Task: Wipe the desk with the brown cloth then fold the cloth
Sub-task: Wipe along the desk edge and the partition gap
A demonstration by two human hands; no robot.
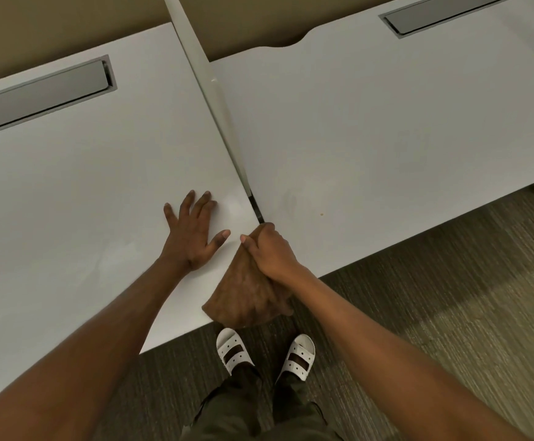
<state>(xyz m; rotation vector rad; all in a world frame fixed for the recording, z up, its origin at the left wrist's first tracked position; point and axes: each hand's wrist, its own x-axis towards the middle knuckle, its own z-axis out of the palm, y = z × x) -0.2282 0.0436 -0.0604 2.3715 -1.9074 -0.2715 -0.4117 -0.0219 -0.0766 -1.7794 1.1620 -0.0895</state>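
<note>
Now, left hand: flat, fingers spread, on the white surface.
Right hand: grip closed around the brown cloth, which overhangs the front edge.
Room: bare top beyond both hands.

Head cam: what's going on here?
A person stands at two white desks that meet at a seam. The right hand grips a bunched brown cloth at the front corner of the left desk, part of it hanging past the edge. The left hand lies flat and open on that desk. The cloth is not folded.
</note>
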